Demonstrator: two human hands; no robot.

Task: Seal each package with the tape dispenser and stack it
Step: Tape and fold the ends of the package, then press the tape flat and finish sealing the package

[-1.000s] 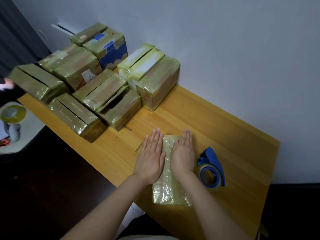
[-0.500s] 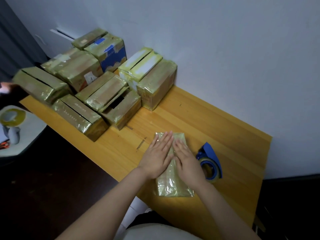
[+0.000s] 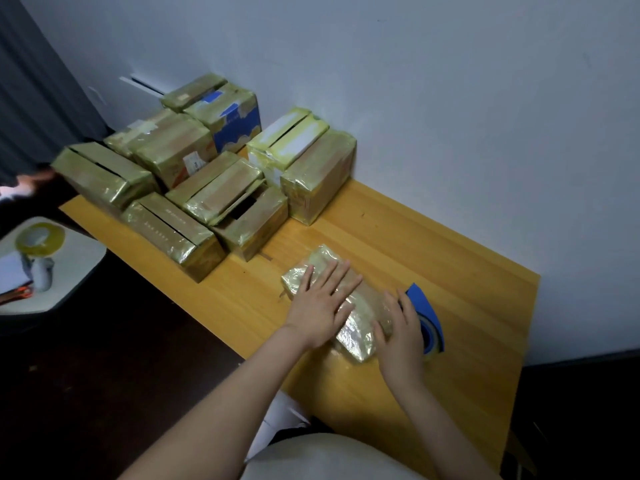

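A flat, tape-wrapped package [image 3: 349,327] lies on the wooden table [image 3: 450,271], turned at an angle. My left hand [image 3: 320,303] rests flat on its top with fingers spread. My right hand [image 3: 398,337] curls around the package's near right edge. The blue tape dispenser [image 3: 427,320] stands just right of that hand, partly hidden behind it. A cluster of several taped boxes [image 3: 207,188] sits at the far left of the table against the wall, some stacked.
One box [image 3: 249,216] in the cluster has an open flap gap. A white side table [image 3: 65,271] at left carries a roll of tape [image 3: 40,239]. Another person's hand [image 3: 24,183] shows blurred at the far left edge.
The package has turned so its far end points left. My left hand stayed flat on top. My right hand slid from the top to the near right edge.
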